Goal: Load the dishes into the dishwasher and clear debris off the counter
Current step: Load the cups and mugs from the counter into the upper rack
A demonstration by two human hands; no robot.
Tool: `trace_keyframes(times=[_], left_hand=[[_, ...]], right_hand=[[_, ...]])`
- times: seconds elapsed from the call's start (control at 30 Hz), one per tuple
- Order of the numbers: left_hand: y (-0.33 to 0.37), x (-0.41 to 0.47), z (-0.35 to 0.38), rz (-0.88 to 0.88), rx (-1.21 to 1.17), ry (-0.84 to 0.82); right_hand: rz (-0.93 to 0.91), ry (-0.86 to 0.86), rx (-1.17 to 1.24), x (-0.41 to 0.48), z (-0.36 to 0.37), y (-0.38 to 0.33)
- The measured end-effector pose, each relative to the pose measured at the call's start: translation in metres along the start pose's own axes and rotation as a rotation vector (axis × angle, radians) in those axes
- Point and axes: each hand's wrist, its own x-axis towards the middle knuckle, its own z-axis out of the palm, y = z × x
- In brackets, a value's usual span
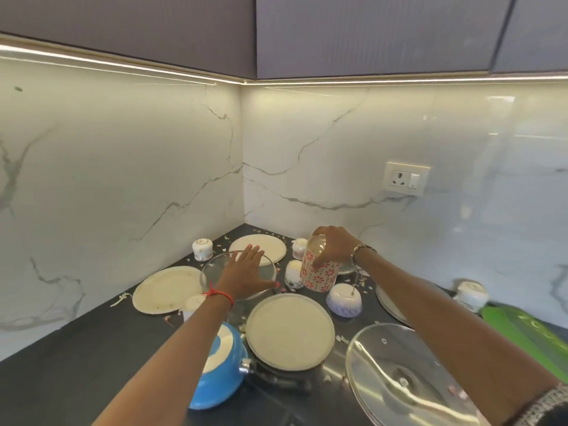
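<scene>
My right hand (333, 245) grips a tall white cup with a red flower pattern (319, 273) from above and holds it tilted over the counter. My left hand (246, 272) lies flat with straight fingers over a clear glass bowl (212, 269). Cream plates lie on the dark counter: one at the left (164, 289), one at the back (270, 245), one in front (290, 332). A blue pan (219, 373) stands by my left forearm. A blue-patterned bowl (342, 299) sits upside down under the cup.
Small white cups stand at the back left (202, 249), behind the flowered cup (298, 248) and at the right (470, 292). A large glass lid (408, 376) lies front right, beside a green board (528, 330). Paper scraps (121, 298) litter the counter. A wall socket (407, 178) is at the right.
</scene>
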Motion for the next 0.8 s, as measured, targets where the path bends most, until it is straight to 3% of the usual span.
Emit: trace_keyframes(times=[0.23, 0.53, 0.8], left_hand=[[0.078, -0.078, 0.018, 0.026, -0.012, 0.028], [0.16, -0.177, 0.037, 0.027, 0.016, -0.006], [0.211, -0.267, 0.058, 0.131, 0.017, -0.03]], right_hand=[[-0.019, 0.088, -0.005, -0.11, -0.016, 0.027], [0.036, 0.017, 0.017, -0.241, -0.028, 0.05], [0.123, -0.009, 0.017, -0.36, -0.004, 0.06]])
